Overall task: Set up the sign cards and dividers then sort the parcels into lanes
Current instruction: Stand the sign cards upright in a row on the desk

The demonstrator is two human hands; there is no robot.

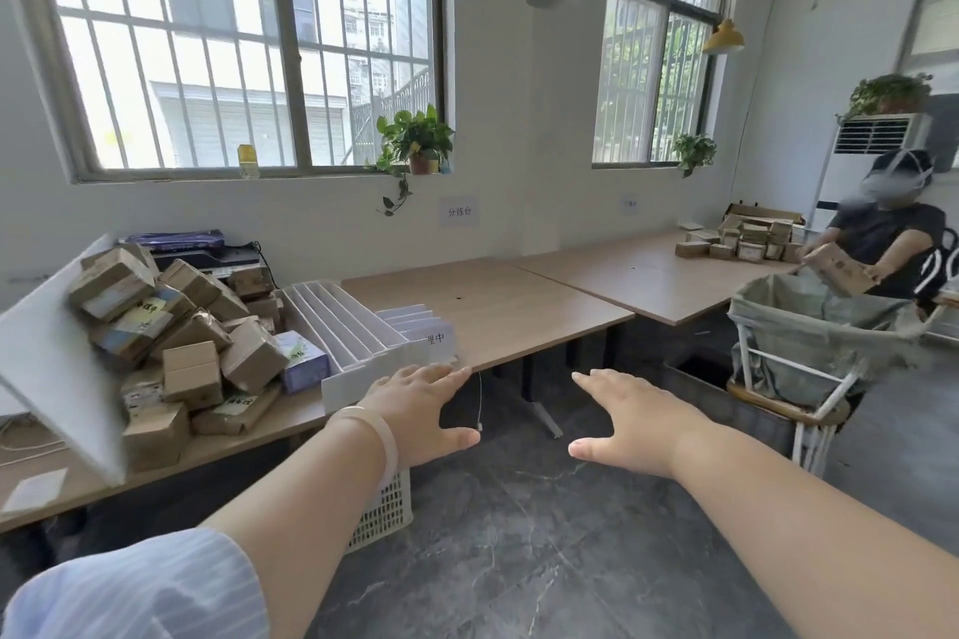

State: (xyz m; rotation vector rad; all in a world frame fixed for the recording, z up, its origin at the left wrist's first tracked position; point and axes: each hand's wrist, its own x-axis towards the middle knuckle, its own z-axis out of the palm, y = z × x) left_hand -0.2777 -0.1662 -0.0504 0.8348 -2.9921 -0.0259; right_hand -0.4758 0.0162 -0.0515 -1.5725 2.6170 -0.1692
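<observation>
Both hands reach forward, palms down, over the floor in front of the bench (519,311); the left hand (415,410) has its fingers (446,375) straight and spread, gripping nothing, their tips at the bench's front edge just before the white dividers (342,322); whether they touch I cannot tell. The right hand (638,426) hangs off to the side, well apart from the bench, fingers likewise straight and released, holding nothing.

The dividers stand on edge in a tight row near the front of the bench; their long axis runs from the wall side toward the front edge, slanting a little to the right. Just beside them on the right the sign cards (410,317) stand one behind another; the front card (438,340) faces outward, printed characters showing. The parcels (176,327), brown cartons mostly, lie in a loose heap to the left of the dividers. A white slatted basket (384,503) sits on the floor under the bench.
</observation>
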